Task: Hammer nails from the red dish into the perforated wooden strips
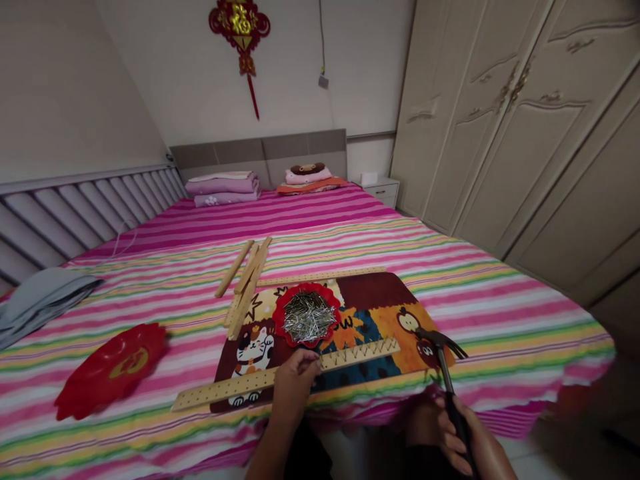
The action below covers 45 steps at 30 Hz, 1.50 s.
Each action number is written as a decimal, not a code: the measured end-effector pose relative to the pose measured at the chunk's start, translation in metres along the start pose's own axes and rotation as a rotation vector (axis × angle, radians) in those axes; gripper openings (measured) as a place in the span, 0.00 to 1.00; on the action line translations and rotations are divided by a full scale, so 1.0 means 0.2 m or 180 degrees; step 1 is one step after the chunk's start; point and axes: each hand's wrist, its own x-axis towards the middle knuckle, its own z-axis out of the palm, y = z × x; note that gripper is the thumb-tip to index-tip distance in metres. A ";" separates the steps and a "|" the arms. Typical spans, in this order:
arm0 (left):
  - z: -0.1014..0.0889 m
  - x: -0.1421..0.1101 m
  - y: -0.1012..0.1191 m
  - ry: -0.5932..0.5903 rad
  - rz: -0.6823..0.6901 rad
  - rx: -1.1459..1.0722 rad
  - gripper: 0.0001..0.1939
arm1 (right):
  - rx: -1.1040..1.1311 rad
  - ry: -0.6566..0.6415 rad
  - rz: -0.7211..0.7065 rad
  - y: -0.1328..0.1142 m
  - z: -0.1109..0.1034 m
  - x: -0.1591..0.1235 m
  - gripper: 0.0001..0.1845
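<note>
My left hand (296, 381) rests on the perforated wooden strip (235, 383), thumb and fingertips pinched together around a nail that is mostly hidden. To the right of these fingers, a row of several nails (367, 349) stands up from the strip, some of them leaning. The strip lies across a cartoon cat mat (363, 293). My right hand (463, 437) grips the dark handle of a claw hammer (443, 353), its head raised over the mat's right end. Just beyond the strip sits a red scalloped dish (280, 327) heaped with loose nails (310, 317).
More wooden strips (247, 287) lie in a loose pile behind the mat's left side, and another (325, 275) lies along its far edge. A red plate (113, 370) and grey cloth (43, 300) are at left. Folded bedding (225, 187) stands by the headboard.
</note>
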 end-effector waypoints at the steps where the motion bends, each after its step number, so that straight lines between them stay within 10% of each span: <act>1: 0.01 0.00 -0.01 0.0028 0.0020 0.0059 0.12 | 0.0003 0.0010 -0.0008 0.00 0.00 0.00 0.21; 14: 0.04 -0.02 -0.03 0.0234 0.0221 0.0609 0.12 | 0.0002 0.0046 0.0014 0.00 -0.01 0.00 0.23; 36: -0.01 0.00 0.00 0.0275 -0.0149 -0.0466 0.17 | -0.0042 0.0063 -0.0030 -0.01 0.00 -0.01 0.23; 45: -0.17 -0.02 0.01 0.0546 0.0044 0.1705 0.04 | -0.0035 0.0002 -0.0049 -0.01 0.01 -0.02 0.22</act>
